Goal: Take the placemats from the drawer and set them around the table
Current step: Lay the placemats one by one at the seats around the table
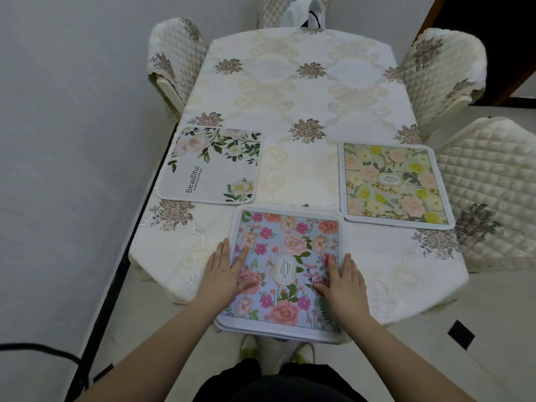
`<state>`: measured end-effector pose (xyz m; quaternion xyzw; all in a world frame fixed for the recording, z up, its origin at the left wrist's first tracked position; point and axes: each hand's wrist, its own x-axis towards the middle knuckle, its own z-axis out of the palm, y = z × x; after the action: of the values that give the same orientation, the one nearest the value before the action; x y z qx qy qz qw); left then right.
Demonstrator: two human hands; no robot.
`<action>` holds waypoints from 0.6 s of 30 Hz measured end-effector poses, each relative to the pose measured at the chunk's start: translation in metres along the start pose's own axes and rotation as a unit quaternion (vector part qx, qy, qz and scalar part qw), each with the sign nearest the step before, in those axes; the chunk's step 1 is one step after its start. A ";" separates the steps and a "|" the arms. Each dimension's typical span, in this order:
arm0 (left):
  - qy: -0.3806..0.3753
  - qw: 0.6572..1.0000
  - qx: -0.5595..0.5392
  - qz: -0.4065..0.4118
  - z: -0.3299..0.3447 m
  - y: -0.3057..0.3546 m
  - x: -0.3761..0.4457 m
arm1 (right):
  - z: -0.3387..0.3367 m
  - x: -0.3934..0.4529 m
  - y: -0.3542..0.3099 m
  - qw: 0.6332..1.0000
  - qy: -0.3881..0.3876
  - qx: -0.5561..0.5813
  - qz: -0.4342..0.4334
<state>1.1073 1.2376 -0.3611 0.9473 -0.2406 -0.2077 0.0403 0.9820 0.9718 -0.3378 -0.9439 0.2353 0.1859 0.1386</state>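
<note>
A single wide-angle view looks from the person's head, forward and steeply down along the table (290, 91) from its near end. Both forearms reach in from the bottom edge, close to the lens. The far chairs (174, 59) curve at the top, bent by the wide lens.

Three placemats (285, 268) (213, 165) (394, 184); four quilted chairs (174, 62) (441, 71) (493, 181) (272, 10); one table (293, 85); two hands (224, 274) (343, 281)

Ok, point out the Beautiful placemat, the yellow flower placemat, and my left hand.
Beautiful placemat (210, 165), head view, its pale middle.
Yellow flower placemat (396, 182), head view, centre near the oval label.
Left hand (226, 271), head view, back of hand.
</note>
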 end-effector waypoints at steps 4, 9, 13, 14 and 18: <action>-0.012 1.000 -0.024 -0.014 -0.010 0.008 -0.002 | 0.001 0.001 0.000 1.000 0.013 0.002 -0.002; -0.034 0.993 -0.109 -0.028 -0.019 0.012 -0.002 | -0.004 0.003 -0.004 0.999 0.019 0.026 0.011; 0.019 0.983 -0.182 -0.023 -0.024 0.009 -0.007 | -0.005 0.002 -0.002 0.997 0.037 0.066 0.017; 0.029 0.978 -0.207 -0.020 -0.025 0.008 -0.009 | -0.005 0.001 -0.001 0.996 0.047 0.080 0.018; 0.074 0.941 -0.328 0.031 -0.035 0.010 -0.019 | -0.009 0.000 0.000 0.980 0.094 0.173 0.018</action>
<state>1.1026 1.2369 -0.3205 0.8862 -0.1852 -0.2027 0.3732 0.9840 0.9689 -0.3298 -0.9144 0.2931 0.0558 0.2737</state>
